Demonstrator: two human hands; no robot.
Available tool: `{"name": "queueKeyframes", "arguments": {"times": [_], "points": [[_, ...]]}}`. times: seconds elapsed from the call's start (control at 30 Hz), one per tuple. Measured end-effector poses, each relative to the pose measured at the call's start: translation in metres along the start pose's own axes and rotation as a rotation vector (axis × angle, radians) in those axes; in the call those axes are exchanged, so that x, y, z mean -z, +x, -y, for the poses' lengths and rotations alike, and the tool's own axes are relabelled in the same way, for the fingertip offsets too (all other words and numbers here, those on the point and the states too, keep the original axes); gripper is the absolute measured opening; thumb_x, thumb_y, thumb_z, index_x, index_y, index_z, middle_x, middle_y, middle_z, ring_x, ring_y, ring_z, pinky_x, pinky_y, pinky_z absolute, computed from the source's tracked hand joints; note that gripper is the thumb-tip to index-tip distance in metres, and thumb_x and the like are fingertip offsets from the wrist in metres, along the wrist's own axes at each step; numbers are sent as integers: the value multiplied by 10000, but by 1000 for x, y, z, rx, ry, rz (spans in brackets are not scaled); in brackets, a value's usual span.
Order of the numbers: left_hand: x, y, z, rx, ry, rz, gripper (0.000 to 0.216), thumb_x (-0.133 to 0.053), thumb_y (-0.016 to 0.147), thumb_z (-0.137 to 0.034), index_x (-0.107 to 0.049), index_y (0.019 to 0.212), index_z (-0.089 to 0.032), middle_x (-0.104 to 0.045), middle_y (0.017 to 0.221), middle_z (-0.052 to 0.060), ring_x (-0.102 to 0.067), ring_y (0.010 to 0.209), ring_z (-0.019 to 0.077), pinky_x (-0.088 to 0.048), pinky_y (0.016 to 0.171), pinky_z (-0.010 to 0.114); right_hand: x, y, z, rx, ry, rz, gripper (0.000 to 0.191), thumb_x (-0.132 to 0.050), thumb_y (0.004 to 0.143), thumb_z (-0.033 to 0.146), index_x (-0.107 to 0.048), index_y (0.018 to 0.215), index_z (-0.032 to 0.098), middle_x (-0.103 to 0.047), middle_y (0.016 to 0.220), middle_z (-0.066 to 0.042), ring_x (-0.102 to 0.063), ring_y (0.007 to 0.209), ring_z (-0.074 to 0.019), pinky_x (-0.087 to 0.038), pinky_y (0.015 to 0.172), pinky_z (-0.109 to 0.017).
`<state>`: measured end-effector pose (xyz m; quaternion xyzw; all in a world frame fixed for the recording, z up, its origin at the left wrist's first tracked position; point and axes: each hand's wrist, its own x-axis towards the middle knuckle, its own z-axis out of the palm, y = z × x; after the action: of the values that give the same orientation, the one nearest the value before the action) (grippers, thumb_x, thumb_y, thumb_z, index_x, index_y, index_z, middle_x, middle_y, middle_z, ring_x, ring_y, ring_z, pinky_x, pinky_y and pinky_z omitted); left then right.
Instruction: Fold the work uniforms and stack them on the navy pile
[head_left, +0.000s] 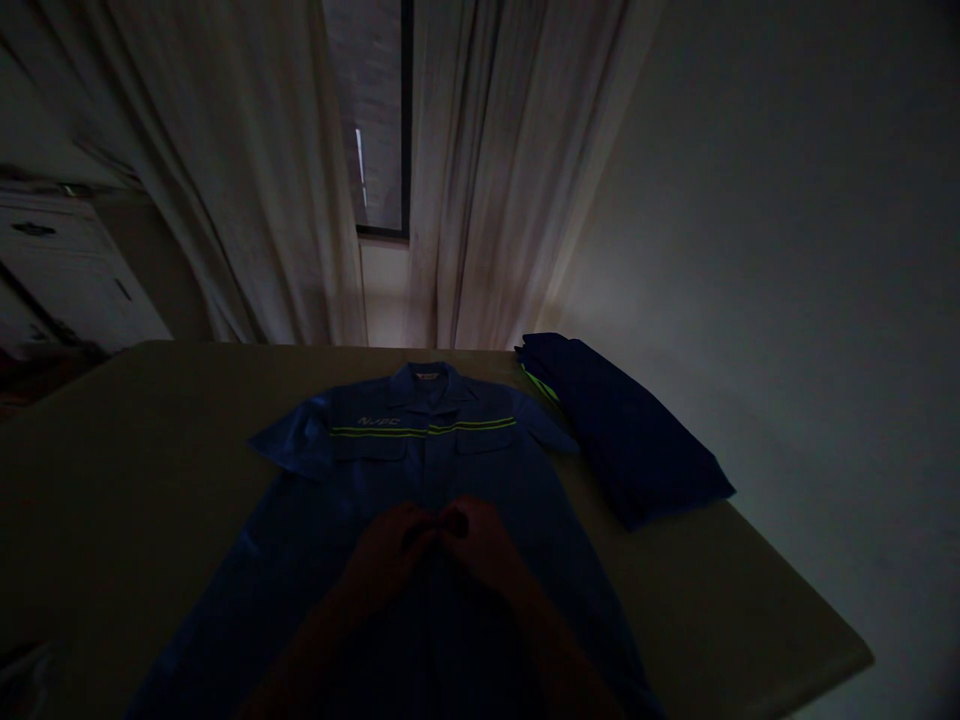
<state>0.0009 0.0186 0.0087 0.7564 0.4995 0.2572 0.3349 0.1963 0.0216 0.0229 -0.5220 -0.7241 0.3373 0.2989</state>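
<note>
A blue short-sleeved work shirt [480, 475] with a collar, chest pockets and a yellow-green stripe lies spread face up, collar away from me. Over the middle of its front, my left hand [397, 540] and my right hand [474, 535] meet with fingertips pinched together. They are at the shirt's front placket, closed on its fabric as far as the dim light shows. Any button between the fingers is hidden.
The shirt rests on a tan table [187, 400]. Dark blue folded clothing [637, 430] lies at the right edge, against a pale wall [810, 350]. Curtains [247, 170] hang behind, and a white cabinet [75, 255] stands at the far left.
</note>
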Motion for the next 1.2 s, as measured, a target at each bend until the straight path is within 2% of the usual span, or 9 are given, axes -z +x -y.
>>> {"name": "queueKeyframes", "arguments": {"times": [0.53,0.63,0.7,0.77,0.83,0.97,1.03,1.1,1.2], "points": [[-2,0,1,-14,31,-14,276,-479,1007,-398,-726,1039,-282,-744,1070,32,-685,1014,213,-505,944,363,-2,1,-1,20,-77,9,100,-732,813,168,-694,903,188,-678,809,6,-599,741,-140,-384,673,-238],[-6,2,8,-26,125,-179,335,-389,1027,-330,-697,1131,-251,-744,1142,66,-679,1086,228,-511,992,394,-2,4,-2,3,-59,-25,87,-670,845,133,-686,909,190,-681,813,5,-606,741,-139,-393,678,-238],[-8,4,15,-42,268,-341,393,-362,1022,-295,-639,1286,-205,-689,1317,122,-621,1238,270,-468,1081,463,-3,7,-2,-27,-52,-71,67,-632,890,144,-681,905,188,-690,823,-3,-622,755,-143,-404,689,-241],[-10,6,20,-68,419,-398,449,-391,1017,-314,-564,1408,-177,-595,1469,157,-538,1364,311,-405,1149,527,-3,12,-1,-64,-68,-114,76,-618,942,213,-675,896,187,-702,830,-15,-642,772,-152,-416,701,-249],[-13,6,23,-98,525,-349,493,-453,1007,-374,-528,1463,-204,-515,1556,147,-469,1436,337,-351,1187,570,-5,21,4,-95,-118,-154,158,-614,978,316,-670,902,189,-713,853,-34,-658,797,-167,-434,728,-263],[-16,4,23,-106,617,-259,517,-527,971,-438,-549,1463,-281,-456,1603,117,-382,1492,390,-285,1196,659,-17,47,16,-114,-297,-257,307,-615,974,493,-663,992,191,-719,1015,-108,-669,921,-229,-466,809,-323],[-13,3,22,-97,639,-236,492,-503,977,-388,-560,1453,-281,-463,1598,115,-376,1494,393,-283,1189,673,-24,61,18,-152,-367,-274,301,-663,934,467,-664,1039,185,-710,1088,-142,-669,984,-262,-471,826,-346],[-5,5,20,-105,654,-183,458,-435,990,-295,-589,1420,-260,-487,1581,114,-407,1479,373,-311,1183,645,-30,73,15,-205,-360,-279,230,-690,896,354,-677,1044,179,-710,1114,-155,-673,1006,-272,-472,834,-349],[12,17,12,-62,637,-132,445,-335,1002,-205,-646,1321,-207,-627,1436,153,-567,1336,338,-426,1102,557,-30,82,4,-228,-244,-306,156,-652,876,233,-707,1011,176,-737,1081,-140,-685,990,-258,-473,847,-338]]}}
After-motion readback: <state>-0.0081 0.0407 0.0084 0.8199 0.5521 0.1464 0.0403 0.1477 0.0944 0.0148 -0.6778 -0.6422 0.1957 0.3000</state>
